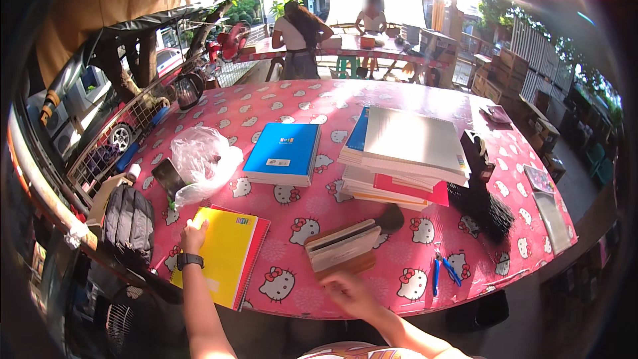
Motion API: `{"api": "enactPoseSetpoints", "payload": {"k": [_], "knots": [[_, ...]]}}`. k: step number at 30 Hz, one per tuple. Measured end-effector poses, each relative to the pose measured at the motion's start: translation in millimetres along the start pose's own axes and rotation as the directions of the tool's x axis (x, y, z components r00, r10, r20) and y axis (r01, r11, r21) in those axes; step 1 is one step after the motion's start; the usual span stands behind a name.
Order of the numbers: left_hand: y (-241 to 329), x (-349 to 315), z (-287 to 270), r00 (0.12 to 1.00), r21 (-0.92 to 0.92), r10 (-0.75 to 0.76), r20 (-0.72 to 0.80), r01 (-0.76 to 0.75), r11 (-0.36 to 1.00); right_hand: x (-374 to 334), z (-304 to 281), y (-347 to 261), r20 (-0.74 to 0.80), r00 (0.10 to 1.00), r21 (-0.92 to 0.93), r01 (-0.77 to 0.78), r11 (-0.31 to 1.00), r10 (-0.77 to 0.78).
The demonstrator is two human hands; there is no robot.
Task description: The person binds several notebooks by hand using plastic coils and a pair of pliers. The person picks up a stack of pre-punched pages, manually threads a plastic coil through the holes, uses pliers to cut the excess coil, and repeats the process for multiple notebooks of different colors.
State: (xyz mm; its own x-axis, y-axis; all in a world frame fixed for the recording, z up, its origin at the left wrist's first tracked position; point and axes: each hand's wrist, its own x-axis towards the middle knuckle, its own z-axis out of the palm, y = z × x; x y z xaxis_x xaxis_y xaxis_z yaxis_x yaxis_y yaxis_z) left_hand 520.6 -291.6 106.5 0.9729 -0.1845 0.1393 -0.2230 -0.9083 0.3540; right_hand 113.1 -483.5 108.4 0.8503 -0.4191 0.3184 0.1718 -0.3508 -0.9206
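A yellow spiral notebook (216,246) lies on top of a red one (256,266) at the table's near left. My left hand (193,235), with a dark watch on its wrist, grips the yellow notebook's left edge, thumb over the cover. To the right stands a wooden holder (342,249) with upright slots and pale flat pieces in it. My right hand (349,294) hovers at the holder's near edge, fingers curled together; whatever they hold, if anything, is hidden. Blue-handled pliers (445,271) rest on the cloth right of that hand.
A stack of blue notebooks (282,153) and a taller pile of white-covered notebooks (415,143) stand farther back on the pink tablecloth (279,286). A clear plastic bag (206,163) and a black backpack (128,226) are at left. Two people work at a far table (272,53).
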Motion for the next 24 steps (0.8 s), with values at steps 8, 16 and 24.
{"api": "enactPoseSetpoints", "payload": {"k": [8,16,24], "knots": [[-8.9,13.1,29.6,0.987,-0.170,0.161,-0.017,-0.162,0.972,117.1,116.4,6.0,0.239,0.893,0.121,-0.418,0.900,0.382],[-5.6,16.5,35.9,0.973,0.054,0.198,-0.116,-0.193,0.980,152.4,143.3,6.4,0.255,0.900,-0.295,-0.276,0.915,0.354],[-95.4,-45.7,-7.4,0.962,-0.658,-0.038,-0.272,-0.157,0.737,195.2,132.8,67.1,-0.274,0.961,-0.262,-0.104,0.959,0.029]]}}
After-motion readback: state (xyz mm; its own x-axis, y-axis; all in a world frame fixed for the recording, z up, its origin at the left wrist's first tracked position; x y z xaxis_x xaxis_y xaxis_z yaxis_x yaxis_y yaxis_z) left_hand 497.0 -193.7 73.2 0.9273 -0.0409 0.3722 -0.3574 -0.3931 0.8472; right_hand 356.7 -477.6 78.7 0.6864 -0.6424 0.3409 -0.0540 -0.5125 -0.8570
